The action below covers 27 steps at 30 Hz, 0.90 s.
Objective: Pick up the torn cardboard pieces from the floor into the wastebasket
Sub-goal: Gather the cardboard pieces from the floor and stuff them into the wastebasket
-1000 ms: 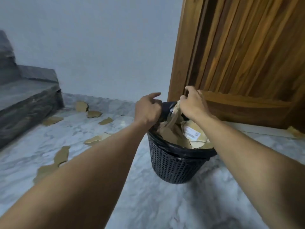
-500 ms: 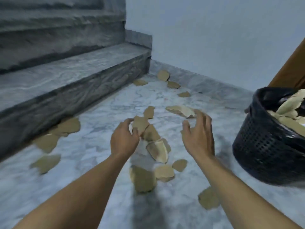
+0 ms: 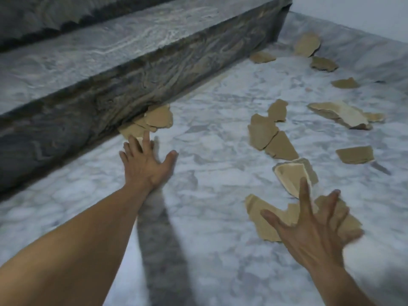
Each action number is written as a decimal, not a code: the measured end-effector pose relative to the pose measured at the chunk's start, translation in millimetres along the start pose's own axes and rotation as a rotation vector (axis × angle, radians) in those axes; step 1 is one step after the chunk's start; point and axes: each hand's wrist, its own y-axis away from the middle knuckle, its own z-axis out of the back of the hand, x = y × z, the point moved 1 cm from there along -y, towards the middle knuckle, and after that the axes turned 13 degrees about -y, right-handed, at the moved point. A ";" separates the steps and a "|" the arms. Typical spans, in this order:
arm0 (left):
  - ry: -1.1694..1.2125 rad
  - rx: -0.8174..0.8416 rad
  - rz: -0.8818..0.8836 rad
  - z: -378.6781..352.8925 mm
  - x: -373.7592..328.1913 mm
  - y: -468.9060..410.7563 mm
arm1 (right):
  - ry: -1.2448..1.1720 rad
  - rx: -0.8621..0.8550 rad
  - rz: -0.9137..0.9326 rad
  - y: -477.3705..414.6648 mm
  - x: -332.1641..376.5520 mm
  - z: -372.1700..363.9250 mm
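Several torn brown cardboard pieces lie scattered on the pale marble floor. A small cluster of cardboard (image 3: 152, 121) leans against the foot of the stone step. My left hand (image 3: 146, 163) is spread open just below that cluster, its fingertips at the nearest piece. My right hand (image 3: 313, 228) is open with fingers splayed over a large flat piece (image 3: 262, 217) and a pale-faced piece (image 3: 291, 177). More cardboard pieces (image 3: 271, 138) lie in a line toward the back wall. The wastebasket is out of view.
A dark grey stone step (image 3: 123, 85) runs diagonally along the left. The white wall (image 3: 364, 12) and its marble skirting close off the back right. My arms' shadows fall on the floor (image 3: 198, 195) between my hands.
My view swung left and down, away from the wastebasket to the step. Both hands left the basket, opened, and reached down: left toward the step, right over the central pieces.
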 end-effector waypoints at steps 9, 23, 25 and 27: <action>-0.148 -0.129 -0.285 16.6 -28.5 -84.5 | 0.089 0.032 0.209 -80.0 76.7 -17.5; -0.072 -0.228 -0.385 -1.7 -124.0 -86.5 | 0.087 0.064 0.405 -190.5 141.5 -29.6; -0.068 -0.208 -0.386 -4.0 -137.8 -91.2 | 0.100 -0.012 0.449 -196.9 140.6 -27.8; -0.078 -0.096 -0.420 -9.7 -145.4 -99.2 | 0.119 -0.024 0.510 -205.8 139.1 -26.6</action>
